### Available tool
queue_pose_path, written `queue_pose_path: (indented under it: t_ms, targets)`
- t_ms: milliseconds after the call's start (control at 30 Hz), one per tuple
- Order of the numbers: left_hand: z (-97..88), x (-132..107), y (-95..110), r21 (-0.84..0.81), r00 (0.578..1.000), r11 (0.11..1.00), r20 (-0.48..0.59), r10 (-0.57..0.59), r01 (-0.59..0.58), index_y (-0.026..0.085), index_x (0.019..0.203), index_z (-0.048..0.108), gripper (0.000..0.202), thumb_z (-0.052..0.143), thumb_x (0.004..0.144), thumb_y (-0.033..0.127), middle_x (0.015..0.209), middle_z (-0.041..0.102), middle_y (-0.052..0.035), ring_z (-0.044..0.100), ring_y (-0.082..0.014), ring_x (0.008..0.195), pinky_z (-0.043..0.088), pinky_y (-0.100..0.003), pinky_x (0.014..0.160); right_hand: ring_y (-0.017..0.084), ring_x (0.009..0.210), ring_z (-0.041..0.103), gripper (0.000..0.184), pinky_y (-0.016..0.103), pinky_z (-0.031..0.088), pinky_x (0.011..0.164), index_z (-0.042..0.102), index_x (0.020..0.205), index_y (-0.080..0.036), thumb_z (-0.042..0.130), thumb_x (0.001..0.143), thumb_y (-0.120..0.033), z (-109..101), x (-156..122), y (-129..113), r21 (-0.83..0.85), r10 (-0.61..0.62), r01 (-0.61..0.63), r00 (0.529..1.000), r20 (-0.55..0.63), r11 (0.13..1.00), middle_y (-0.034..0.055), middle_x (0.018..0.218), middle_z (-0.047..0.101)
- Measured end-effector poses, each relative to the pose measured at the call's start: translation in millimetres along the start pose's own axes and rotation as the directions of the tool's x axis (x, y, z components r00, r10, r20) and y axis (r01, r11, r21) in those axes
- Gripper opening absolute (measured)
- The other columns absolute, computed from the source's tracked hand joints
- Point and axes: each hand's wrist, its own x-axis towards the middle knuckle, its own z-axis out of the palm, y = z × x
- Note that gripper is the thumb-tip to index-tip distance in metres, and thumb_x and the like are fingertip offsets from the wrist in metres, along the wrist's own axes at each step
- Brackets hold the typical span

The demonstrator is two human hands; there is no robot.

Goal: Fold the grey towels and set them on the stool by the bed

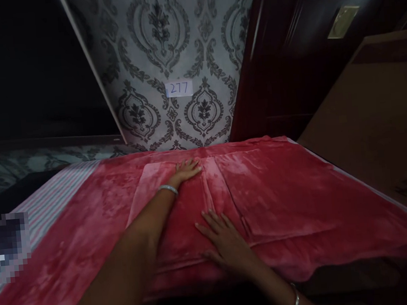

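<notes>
A red plush blanket (298,196) covers the bed in front of me. On it lie two red pillows side by side, a left pillow (176,211) and a right pillow (273,189). My left hand (185,171) reaches far forward and lies flat, fingers stretched, on the far end of the left pillow; a silver bangle sits on its wrist. My right hand (224,240) rests flat with fingers spread on the near part of the left pillow, close to the gap between the pillows. Neither hand holds anything.
A striped sheet (52,202) shows at the bed's left side. Patterned wallpaper (168,56) with a label reading 277 (179,88) rises behind the bed. A dark wooden door (305,60) and a brown panel (370,120) stand at the right.
</notes>
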Motion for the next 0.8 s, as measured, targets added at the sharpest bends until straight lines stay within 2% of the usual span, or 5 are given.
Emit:
queue_pose_path:
  t_ms: [133, 267, 400, 567, 800]
  targets:
    - [-33.6, -30, -25, -0.087, 0.992, 0.995, -0.107, -0.067, 0.058, 0.023, 0.152, 0.045, 0.066, 0.047, 0.095, 0.056, 0.165, 0.034, -0.0121, 0.024, -0.0306, 0.154, 0.019, -0.050, 0.123, 0.029, 0.156, 0.011, 0.070, 0.058, 0.017, 0.124, 0.030, 0.160, -0.032, 0.047, 0.099, -0.062, 1, 0, 1, -0.021, -0.016, 0.015, 1.000, -0.012, 1.000, 0.0066, 0.168, 0.014]
    - [-47.1, -101, -72, -0.279, 0.944, 0.944, -0.221, -0.243, 0.177, 0.013, 0.143, 0.054, 0.069, 0.065, 0.085, 0.050, 0.158, 0.044, -0.0175, 0.033, -0.0363, 0.149, 0.026, -0.047, 0.122, 0.028, 0.156, 0.012, 0.067, 0.057, 0.017, 0.124, 0.031, 0.160, -0.031, 0.048, 0.100, -0.057, 6, -1, 3, -0.037, -0.022, 0.020, 0.999, -0.050, 0.999, 0.0068, 0.168, 0.015]
    - [-35.0, -179, -102, -0.733, 0.870, 0.666, -0.228, -0.437, 0.142, 0.014, 0.135, 0.060, 0.071, 0.078, 0.073, 0.044, 0.143, 0.060, -0.0172, 0.055, -0.0351, 0.133, 0.044, -0.044, 0.112, 0.028, 0.156, 0.013, 0.065, 0.057, 0.017, 0.124, 0.032, 0.159, -0.031, 0.051, 0.100, -0.052, 12, 0, 4, -0.031, -0.030, 0.028, 0.997, -0.072, 0.999, 0.0064, 0.168, 0.017]
    - [-25.1, -229, -98, -0.969, 0.843, 0.163, 0.072, -0.532, 0.186, 0.016, 0.124, 0.066, 0.065, 0.087, 0.063, 0.029, 0.113, 0.075, -0.0138, 0.073, -0.0290, 0.098, 0.060, -0.040, 0.088, 0.029, 0.155, 0.015, 0.063, 0.059, 0.017, 0.123, 0.036, 0.158, -0.032, 0.052, 0.100, -0.050, 11, -1, 6, 0.021, -0.030, 0.032, 0.996, -0.087, 0.999, 0.0062, 0.168, 0.018]
    - [-33.0, -240, -78, -0.981, 0.899, 0.082, 0.128, -0.419, 0.178, 0.017, 0.106, 0.073, 0.049, 0.088, 0.060, 0.027, 0.099, 0.079, -0.0110, 0.075, -0.0277, 0.084, 0.062, -0.039, 0.078, 0.031, 0.141, 0.046, 0.053, 0.058, 0.031, 0.118, 0.055, 0.147, -0.025, 0.054, 0.097, -0.040, -18, 25, 4, 0.333, -0.011, 0.092, 0.971, -0.238, 0.939, 0.0121, 0.149, 0.054]
